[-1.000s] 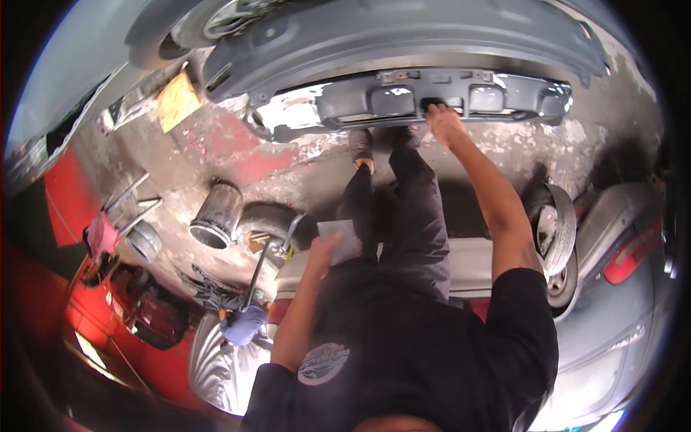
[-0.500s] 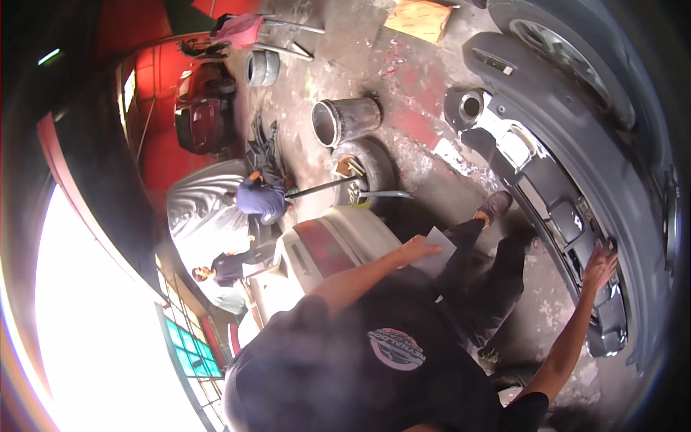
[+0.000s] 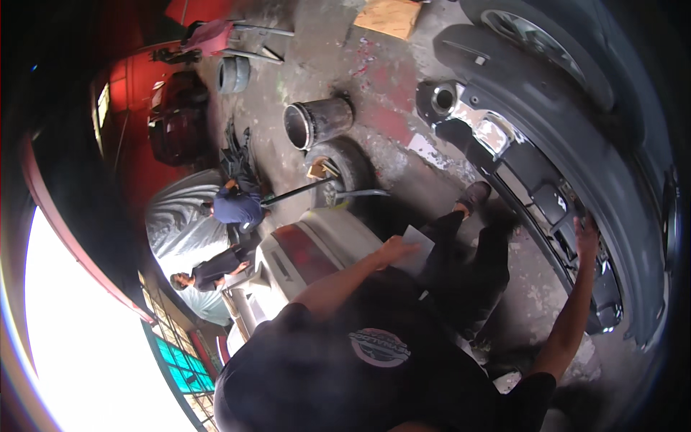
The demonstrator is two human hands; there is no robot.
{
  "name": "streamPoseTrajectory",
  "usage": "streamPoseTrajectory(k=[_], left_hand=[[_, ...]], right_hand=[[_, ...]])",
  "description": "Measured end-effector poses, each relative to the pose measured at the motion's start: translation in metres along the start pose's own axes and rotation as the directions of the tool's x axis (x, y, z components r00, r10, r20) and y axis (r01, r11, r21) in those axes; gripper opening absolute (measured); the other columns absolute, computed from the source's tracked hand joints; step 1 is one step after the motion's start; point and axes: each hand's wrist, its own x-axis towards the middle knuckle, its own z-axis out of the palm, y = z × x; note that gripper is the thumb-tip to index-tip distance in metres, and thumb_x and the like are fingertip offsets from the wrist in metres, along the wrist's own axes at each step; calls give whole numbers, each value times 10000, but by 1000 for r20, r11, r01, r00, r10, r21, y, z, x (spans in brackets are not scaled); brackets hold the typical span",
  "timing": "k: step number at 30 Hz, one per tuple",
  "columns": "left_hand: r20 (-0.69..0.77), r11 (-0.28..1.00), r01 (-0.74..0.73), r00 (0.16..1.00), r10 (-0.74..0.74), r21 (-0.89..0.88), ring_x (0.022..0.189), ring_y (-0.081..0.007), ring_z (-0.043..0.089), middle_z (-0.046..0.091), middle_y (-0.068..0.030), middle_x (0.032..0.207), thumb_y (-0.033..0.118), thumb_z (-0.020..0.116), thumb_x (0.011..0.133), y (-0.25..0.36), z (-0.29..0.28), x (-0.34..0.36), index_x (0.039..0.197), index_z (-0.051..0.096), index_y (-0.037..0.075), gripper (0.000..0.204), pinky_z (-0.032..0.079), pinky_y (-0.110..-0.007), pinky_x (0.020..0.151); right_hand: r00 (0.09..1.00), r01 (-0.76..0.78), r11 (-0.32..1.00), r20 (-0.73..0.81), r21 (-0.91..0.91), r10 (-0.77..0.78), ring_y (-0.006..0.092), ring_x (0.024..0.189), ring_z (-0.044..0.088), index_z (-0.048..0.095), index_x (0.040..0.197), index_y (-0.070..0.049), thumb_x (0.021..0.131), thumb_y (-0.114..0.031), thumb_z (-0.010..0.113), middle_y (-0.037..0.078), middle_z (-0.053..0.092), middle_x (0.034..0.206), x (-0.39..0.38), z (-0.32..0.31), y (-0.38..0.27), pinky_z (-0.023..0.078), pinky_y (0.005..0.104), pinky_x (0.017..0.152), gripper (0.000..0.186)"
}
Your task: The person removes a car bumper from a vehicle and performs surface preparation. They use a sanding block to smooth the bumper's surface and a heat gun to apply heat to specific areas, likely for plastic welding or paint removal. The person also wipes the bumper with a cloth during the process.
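My left hand point(image 3: 398, 251) is closed on a grey rectangular sheet point(image 3: 419, 247), held in front of my legs; its exact material cannot be told. To the right, my right arm reaches to a dark grey car bumper point(image 3: 547, 133). My right hand point(image 3: 586, 237) rests with stretched fingers on the black inner part point(image 3: 551, 201) of that bumper, near its edge. The fingertips are dim and slightly blurred there. Silver and white patches point(image 3: 497, 135) show farther along the inner part.
A wheel point(image 3: 525, 36) is behind the bumper. A bucket point(image 3: 317, 122) lies on its side near a tire point(image 3: 353, 162) with small pieces on it. A pale car part with a red light point(image 3: 306, 248) is left of me. Two people point(image 3: 241, 207) are farther left. A cardboard piece point(image 3: 389, 18) lies far off.
The whole view has shifted, so things sit a little farther left. My right hand has slid slightly away from me along the bumper; my left hand still holds the sheet.
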Motion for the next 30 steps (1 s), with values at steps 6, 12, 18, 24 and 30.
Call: streamPoseTrajectory(k=[6, 12, 18, 24, 30], left_hand=[[133, 962, -51, 987, 89, -270, 918, -179, 681, 727, -112, 996, 401, 747, 863, -12, 11, 14, 1101, 702, -39, 502, 527, -353, 831], [112, 968, -52, 990, 82, -247, 935, -191, 691, 721, -123, 1050, 333, 711, 920, -8, 2, 23, 1144, 675, -52, 447, 535, -346, 855], [180, 909, -56, 973, 142, -413, 946, -210, 697, 719, -121, 1054, 323, 693, 936, 27, -4, 16, 1151, 668, -48, 429, 544, -359, 866], [276, 862, -6, 946, 169, -507, 937, -240, 702, 710, -138, 1042, 339, 671, 948, 84, -13, 15, 1161, 645, -52, 446, 562, -381, 838], [383, 834, 50, 902, 198, -549, 988, -258, 699, 699, -162, 1090, 372, 667, 947, 96, -29, 2, 1200, 624, -52, 495, 564, -392, 860]], right_hand=[[1000, -16, 1000, 17, 27, 15, 435, 1088, 603, 595, 1308, -136, 944, -494, 590, 224, 637, 1164, 3, -74, -64, 483, 484, 933, 511], [996, -31, 958, 89, 285, 6, 449, 1094, 599, 625, 1261, -140, 952, -480, 584, 220, 620, 1205, 4, -48, -63, 483, 493, 928, 462], [977, -86, 985, 207, 151, 54, 447, 1084, 605, 513, 1428, -238, 958, -470, 580, 237, 637, 1156, 0, -57, -77, 479, 483, 931, 528], [950, 9, 957, 295, 289, -98, 397, 1050, 610, 538, 1417, -207, 911, -426, 672, 207, 645, 1093, -6, -56, -63, 480, 447, 931, 567], [985, -83, 956, 171, 280, 35, 403, 1030, 624, 552, 1366, -130, 865, -430, 722, 206, 647, 1104, -25, -57, -80, 490, 471, 886, 608]])
